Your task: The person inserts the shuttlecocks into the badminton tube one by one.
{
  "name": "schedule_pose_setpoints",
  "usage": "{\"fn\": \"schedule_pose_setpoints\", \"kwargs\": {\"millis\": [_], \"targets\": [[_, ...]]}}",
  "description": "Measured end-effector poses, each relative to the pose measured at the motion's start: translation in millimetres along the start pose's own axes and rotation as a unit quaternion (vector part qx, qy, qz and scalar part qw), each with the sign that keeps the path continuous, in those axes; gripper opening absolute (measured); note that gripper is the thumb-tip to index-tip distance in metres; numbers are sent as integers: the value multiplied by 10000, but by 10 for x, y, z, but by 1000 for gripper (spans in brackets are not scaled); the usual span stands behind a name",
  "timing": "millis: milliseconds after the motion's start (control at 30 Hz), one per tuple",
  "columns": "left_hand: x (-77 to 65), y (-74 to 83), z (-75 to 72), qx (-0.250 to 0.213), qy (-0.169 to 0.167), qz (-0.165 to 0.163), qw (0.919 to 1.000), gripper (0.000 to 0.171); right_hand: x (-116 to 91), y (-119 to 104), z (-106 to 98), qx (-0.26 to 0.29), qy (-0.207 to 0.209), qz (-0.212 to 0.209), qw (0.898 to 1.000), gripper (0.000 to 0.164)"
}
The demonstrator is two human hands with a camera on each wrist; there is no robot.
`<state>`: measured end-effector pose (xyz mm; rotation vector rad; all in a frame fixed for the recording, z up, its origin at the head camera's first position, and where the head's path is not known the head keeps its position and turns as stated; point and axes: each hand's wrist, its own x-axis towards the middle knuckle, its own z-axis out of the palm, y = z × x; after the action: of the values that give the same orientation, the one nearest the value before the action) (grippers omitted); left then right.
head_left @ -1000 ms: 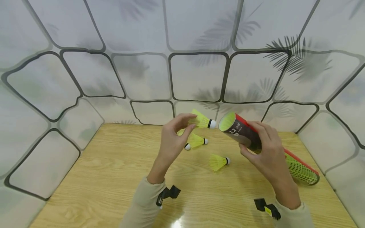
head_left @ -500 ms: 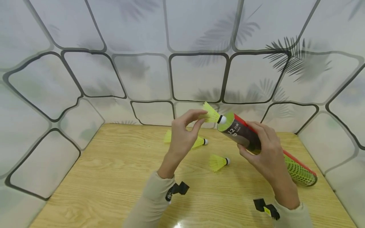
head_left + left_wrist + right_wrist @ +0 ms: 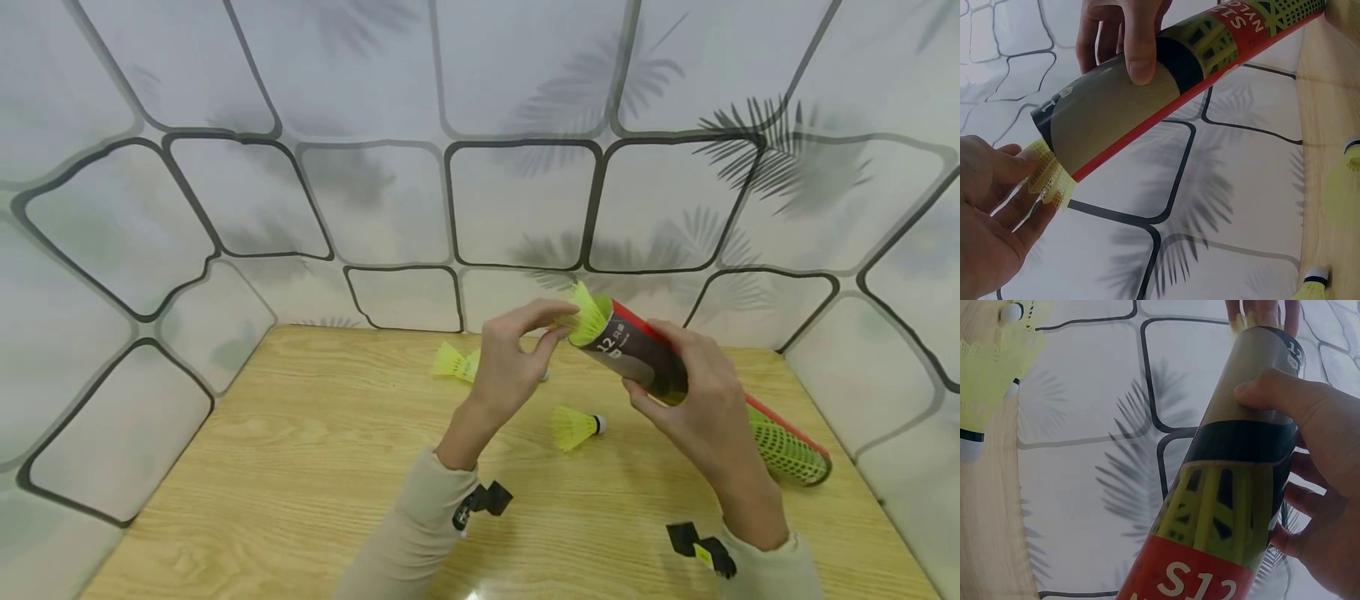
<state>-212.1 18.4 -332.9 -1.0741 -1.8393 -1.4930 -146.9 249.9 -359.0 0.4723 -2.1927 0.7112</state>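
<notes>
A yellow shuttlecock is partly inside the mouth of a tilted shuttlecock tube; its cork end is hidden in there. My left hand pinches the skirt of that shuttlecock between thumb and fingers, as the left wrist view also shows. Wrapped around the tube's upper part, my right hand holds it with the mouth raised to the left. The right wrist view shows the tube's red label and yellow shuttlecock skirts through its clear wall. The tube's far end is low, at the right of the table.
One loose shuttlecock lies on the wooden table below the tube mouth. More yellow shuttlecocks lie behind my left hand, partly covered by it. A patterned curtain rises behind the table and along its sides.
My left hand has moved right with the shuttlecock, from just outside the tube mouth to cork-first inside it. My right hand and the tube have hardly moved.
</notes>
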Motion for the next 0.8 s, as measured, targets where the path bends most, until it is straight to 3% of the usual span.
{"fn": "schedule_pose_setpoints", "kwargs": {"millis": [567,800], "targets": [[-47,23,73,-144,-833,36,9964,19,7,5,-4,-38,3,-104,9999,81],[-38,33,101,-369,-1246,-242,9912,19,7,6,-12,-101,-19,-65,9999,82]]}}
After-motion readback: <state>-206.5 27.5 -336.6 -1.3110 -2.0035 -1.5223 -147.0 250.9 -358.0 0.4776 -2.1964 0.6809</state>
